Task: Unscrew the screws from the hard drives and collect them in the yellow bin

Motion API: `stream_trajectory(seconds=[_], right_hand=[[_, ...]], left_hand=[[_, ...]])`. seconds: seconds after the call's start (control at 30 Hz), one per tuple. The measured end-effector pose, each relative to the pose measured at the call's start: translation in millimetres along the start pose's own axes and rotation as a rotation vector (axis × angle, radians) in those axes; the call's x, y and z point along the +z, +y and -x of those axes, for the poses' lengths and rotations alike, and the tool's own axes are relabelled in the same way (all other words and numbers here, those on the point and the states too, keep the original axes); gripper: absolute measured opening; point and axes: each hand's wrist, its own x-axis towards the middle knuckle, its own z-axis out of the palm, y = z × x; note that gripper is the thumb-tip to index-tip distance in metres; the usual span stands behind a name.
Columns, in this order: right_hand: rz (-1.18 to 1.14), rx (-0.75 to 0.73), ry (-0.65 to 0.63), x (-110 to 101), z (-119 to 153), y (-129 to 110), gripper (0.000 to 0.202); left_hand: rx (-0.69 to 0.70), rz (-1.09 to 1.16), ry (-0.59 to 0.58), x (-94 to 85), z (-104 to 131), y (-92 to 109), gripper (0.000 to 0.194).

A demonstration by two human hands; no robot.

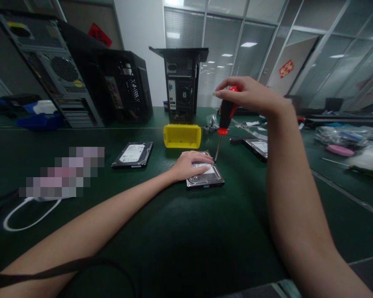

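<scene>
A silver hard drive (pixel 209 180) with a white label lies on the green table. My left hand (pixel 191 164) rests over its left and far part, fingers stretched across the top and thumb apart, covering some of the label. My right hand (pixel 247 95) is closed around the top of a black and red screwdriver (pixel 225 114), which stands nearly upright. Its tip meets the drive near the right edge; any screw beneath is too small to make out.
A yellow bin (pixel 182 136) lies behind the drive. Further hard drives lie to the left (pixel 133 154) and right (pixel 257 147). Computer cases (pixel 182 89) stand at the back. At right are another screwdriver (pixel 357 169) and plastic bags (pixel 345 136). A dark cable (pixel 93 261) crosses near my left forearm.
</scene>
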Motion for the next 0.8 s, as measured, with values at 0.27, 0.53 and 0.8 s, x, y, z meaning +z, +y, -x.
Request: stream_trajectory(seconds=[0.27,0.53,0.8], right_hand=[[-0.054,-0.015,-0.02,1,-2,5,0.039],[-0.055,-0.006,-0.063,-1,1,4,0.04],[-0.056,0.013,-0.133,-10,7,3,0.032]], left_hand=[[0.007,0.002,0.008,1.0,0,-1,0.025],[0.001,0.014,0.003,-0.5,0,1,0.025],[0.017,0.009,0.003,-0.4,0,0,0.026]])
